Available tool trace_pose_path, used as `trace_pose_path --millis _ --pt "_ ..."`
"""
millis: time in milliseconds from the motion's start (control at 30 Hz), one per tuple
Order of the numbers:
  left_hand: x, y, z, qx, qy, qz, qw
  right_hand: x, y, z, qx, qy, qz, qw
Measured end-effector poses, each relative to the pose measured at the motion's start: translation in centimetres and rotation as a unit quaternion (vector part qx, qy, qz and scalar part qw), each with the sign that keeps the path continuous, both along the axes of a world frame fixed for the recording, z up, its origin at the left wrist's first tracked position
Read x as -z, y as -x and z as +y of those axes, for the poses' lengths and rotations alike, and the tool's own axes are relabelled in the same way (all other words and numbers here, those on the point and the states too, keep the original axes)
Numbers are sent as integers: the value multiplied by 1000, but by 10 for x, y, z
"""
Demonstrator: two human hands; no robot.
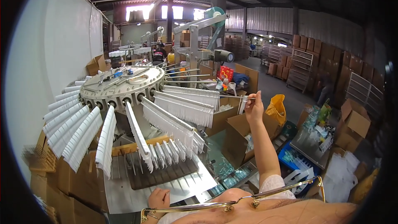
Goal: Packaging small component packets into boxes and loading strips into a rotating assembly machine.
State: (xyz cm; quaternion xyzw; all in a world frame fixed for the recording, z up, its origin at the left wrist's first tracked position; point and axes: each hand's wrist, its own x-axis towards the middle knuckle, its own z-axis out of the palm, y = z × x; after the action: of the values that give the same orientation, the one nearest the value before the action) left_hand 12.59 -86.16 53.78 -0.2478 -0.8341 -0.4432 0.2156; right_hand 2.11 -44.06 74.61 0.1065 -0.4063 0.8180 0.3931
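Observation:
A round grey carousel machine (123,84) stands ahead with many thin metal rods sticking out around its rim. Most rods carry rows of hanging white plastic pieces (182,108). My right hand (253,107) is stretched out to the tip of one bare rod (232,96) and pinches a small clear white piece (242,104) at its end. My left hand (159,199) rests low, fingers curled, on the edge of the grey metal table (124,191) under the carousel; I see nothing in it.
A dark slotted tray (166,173) lies on the metal table. Open cardboard boxes (238,135) sit to the right, with a yellow bag (277,107), a blue crate (295,161) and stacked cartons (331,58) beyond. A person (159,54) stands behind the machine.

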Motion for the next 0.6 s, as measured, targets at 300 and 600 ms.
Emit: trace_pose_path --millis 300,600 --pt "-23 12 -31 9 19 -14 1000 42 -99 97 58 133 89 985" --pt "-126 5 38 172 112 292 934 145 -120 -46 51 127 -15 991"
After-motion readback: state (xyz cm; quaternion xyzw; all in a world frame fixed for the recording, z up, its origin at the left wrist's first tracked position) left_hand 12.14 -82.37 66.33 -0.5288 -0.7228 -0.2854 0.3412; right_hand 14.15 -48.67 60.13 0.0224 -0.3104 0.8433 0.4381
